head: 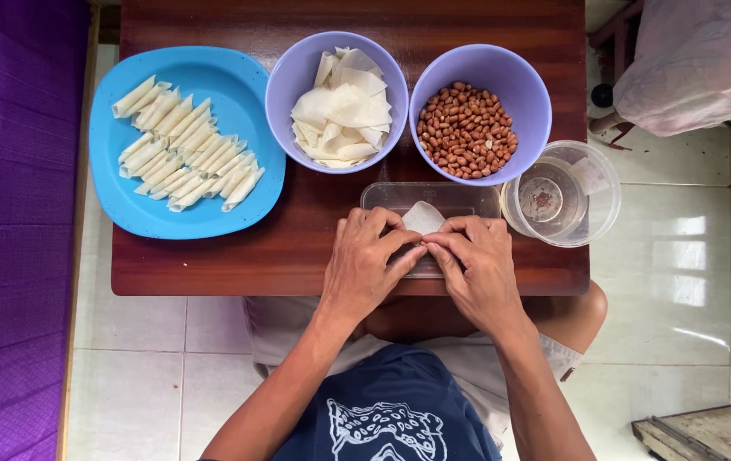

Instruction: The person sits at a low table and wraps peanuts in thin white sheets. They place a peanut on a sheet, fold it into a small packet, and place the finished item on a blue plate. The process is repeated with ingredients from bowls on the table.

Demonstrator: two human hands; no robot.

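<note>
Both hands meet over a clear rectangular tray (430, 198) at the near edge of the low wooden table (297, 248), and they cover most of it. The left hand (365, 260) and the right hand (476, 265) pinch a small white wrapper (422, 218) between thumbs and fingertips; only its upper corner shows above the fingers, and whether anything lies inside it cannot be made out. The near half of the tray is hidden under the knuckles.

At the table's right edge a clear plastic tub (591, 205) hangs partly over the side, with what may be a little liquid at its bottom; the view through the plastic is poor. Toward the far edge stand two lilac bowls: one with flat white wrappers (340, 107), one with peanuts (466, 130). A blue plate (126, 205) at the left edge carries rows of rolled white pieces (186, 145), and its rim juts past the table's left side.

The table is dark reddish wood over pale floor tiles (690, 290). A purple cloth (15, 213) fills the left of the view. At the top right a pink draped shape (698, 60) is cut off by the frame, as is a wooden board (715, 431) at the bottom right.
</note>
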